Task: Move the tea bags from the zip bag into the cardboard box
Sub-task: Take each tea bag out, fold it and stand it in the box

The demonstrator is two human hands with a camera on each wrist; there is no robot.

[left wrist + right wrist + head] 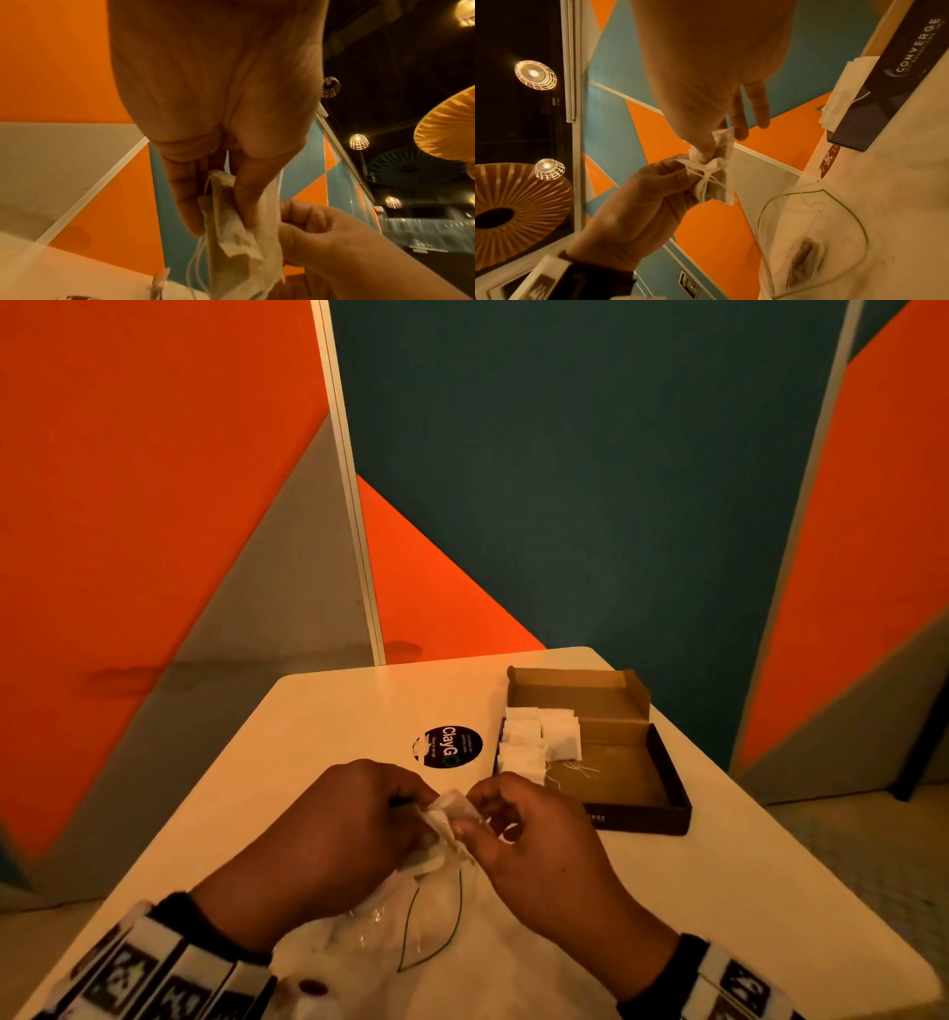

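Both hands meet over the near middle of the white table [318, 711], above the clear zip bag [411, 927] with its dark green zip line. My left hand [405, 814] grips a small bunch of tea bags [444, 819] with tangled strings. My right hand [475, 819] pinches one of those tea bags [721, 142] between thumb and finger; the other fingers stick out. The bunch [239, 233] hangs from my left fingers [190, 203]. More tea bags [803, 263] lie inside the zip bag [808, 233]. The open cardboard box [662, 793] at the right holds several white tea bags [539, 742].
A round dark sticker [448, 746] lies on the table left of the box. Orange, teal and grey wall panels [565, 480] rise behind the table. The box's lid [575, 690] stands open at the far side. Lamps [535, 74] hang overhead.
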